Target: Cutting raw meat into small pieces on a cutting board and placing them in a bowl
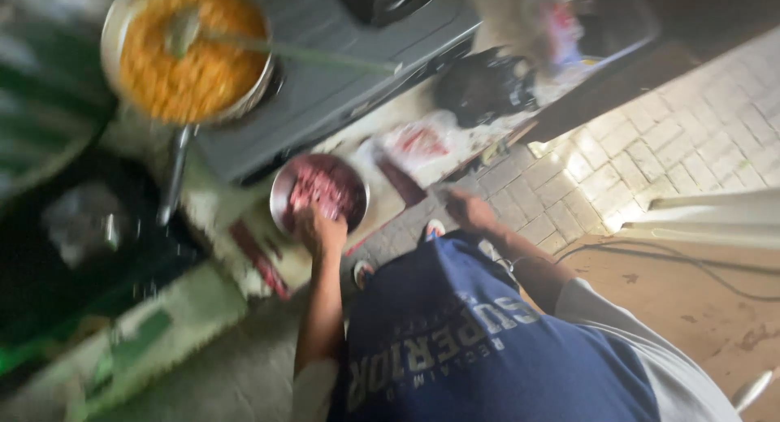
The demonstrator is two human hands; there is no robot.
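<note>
**Left hand at the bowl of raw meat, lower middle of the frame**

Left hand point(321, 231) down on the near edge of the steel bowl point(280, 196), just left of the frame's centre, fingers bent over the rim toward the meat. Too blurred to tell how far that grip is closed, or whether any meat is in it. Right hand point(469, 211) a little right of centre, by the edge of the table point(382, 199), apparently empty; its grip cannot be told either.

Probably best handled with the bowl steadied flat on the table, well in from the edge. Worth keeping the left hand low over the rim so nothing drops onto the table, and worth keeping the forearm away from the hot pan further up.

Bowl: red raw meat point(325, 190) in small pieces, roughly half full. Frying pan point(114, 28), upper left, on the grey stove point(341, 81): full of orange-yellow food point(203, 73), with a metal ladle point(183, 32) resting in it, handle pointing right. Black bag point(483, 85) at upper centre, contents hidden. White-and-red plastic wrapper point(426, 142) lying flat between bag and bowl.
</note>
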